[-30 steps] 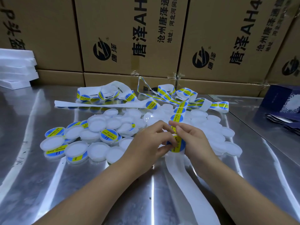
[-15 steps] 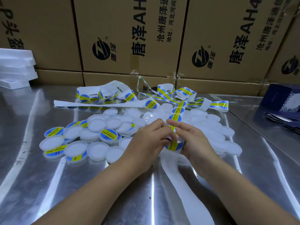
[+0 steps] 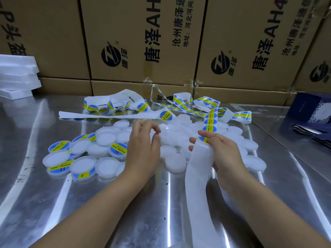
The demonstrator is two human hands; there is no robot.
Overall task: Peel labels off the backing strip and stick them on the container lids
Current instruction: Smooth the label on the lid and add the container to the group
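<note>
the right hand pinches the white paper backing strip between thumb and fingers. beyond the hand the strip carries round blue-and-yellow labels, and nearer than the hand its bare length trails over the shiny metal table. the left hand hovers apart from the right, fingers curled, thumb and forefinger tips close; whether they pinch anything cannot be told. round white plastic container lids lie heaped between and beyond both hands. labelled lids sit just left of the left hand.
</note>
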